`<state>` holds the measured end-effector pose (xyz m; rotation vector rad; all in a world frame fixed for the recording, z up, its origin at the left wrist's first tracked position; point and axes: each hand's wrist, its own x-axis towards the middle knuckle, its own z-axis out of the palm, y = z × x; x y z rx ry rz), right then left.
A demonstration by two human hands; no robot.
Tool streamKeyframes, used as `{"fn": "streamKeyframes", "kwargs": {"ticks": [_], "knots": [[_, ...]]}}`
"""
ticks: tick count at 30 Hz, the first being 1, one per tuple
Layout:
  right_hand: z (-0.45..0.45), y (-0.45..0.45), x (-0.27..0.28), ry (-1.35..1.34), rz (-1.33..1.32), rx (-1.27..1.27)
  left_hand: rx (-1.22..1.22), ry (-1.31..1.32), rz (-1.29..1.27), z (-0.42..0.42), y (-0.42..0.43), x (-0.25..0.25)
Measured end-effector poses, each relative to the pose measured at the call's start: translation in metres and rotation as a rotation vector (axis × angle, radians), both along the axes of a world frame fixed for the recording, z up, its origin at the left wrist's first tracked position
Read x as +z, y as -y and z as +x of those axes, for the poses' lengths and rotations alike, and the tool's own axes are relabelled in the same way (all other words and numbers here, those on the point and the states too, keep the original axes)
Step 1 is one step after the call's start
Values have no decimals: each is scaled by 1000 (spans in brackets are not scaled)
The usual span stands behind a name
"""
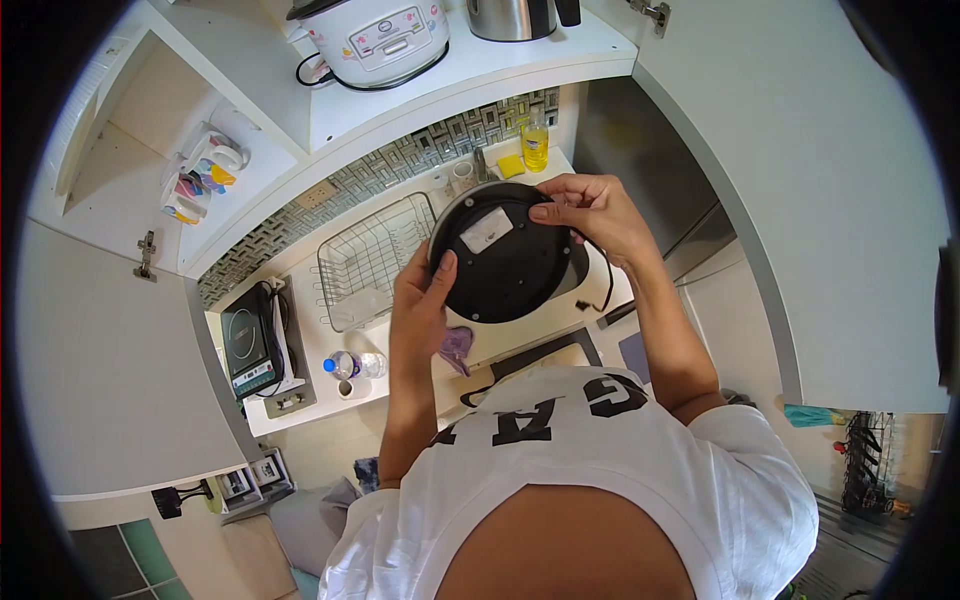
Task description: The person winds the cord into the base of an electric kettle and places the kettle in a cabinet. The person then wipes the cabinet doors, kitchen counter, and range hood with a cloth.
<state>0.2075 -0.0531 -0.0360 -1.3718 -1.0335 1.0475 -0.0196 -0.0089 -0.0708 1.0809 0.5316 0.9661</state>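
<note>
A round black appliance base with a pale rectangular label [510, 265] is held up above the white counter [505, 342]; the left hand [416, 300] grasps its left edge, the right hand [592, 212] its upper right rim; a thin black cord [608, 275] dangles alongside; a rectangular metal wire rack [362, 246] sits beyond, leftward.

- Nothing is reading clearly as a whole word or number.
- Large black letters [523, 422] are running across the white shirt [640, 458]; folds and angle are leaving the word uncertain.
- A pale label [486, 231] is sitting on the round black base [510, 275], its print staying too small to read.
- The rice cooker [375, 45] is carrying a front panel with tiny, illegible markings.
- The yellow bottle [536, 147] is showing a label, also illegible.
- The hotplate [246, 335] is bearing unreadable panel marks.
</note>
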Motion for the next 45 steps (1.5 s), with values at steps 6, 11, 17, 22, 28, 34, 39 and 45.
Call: {"fn": "streamKeyframes", "kwargs": {"ticks": [6, 11, 17, 22, 28, 34, 39, 45], "knots": [[-8, -12, -8, 284, 49, 184, -207, -309, 34, -9, -11, 3], [-11, -13, -3, 458, 48, 135, -69, -223, 58, 6, 0, -7], [10, -2, -2, 176, 25, 215, 78, -55, -22, 7, 4, -5], [-1, -3, -5, 319, 149, 110, 103, 37, -63, 9, 3, -11], [-18, -12, -17, 538, 405, 193, -238, -124, -225, 12, 0, 1], [5, -11, -16, 458, 439, 85, 40, -6, -174, 9, 3, 0], [8, 0, -13, 442, 396, -29, 208, 78, -104, 4, 0, 1], [-9, -3, -9, 413, 350, -114, 167, 202, -10, 1, -4, -13]]}}
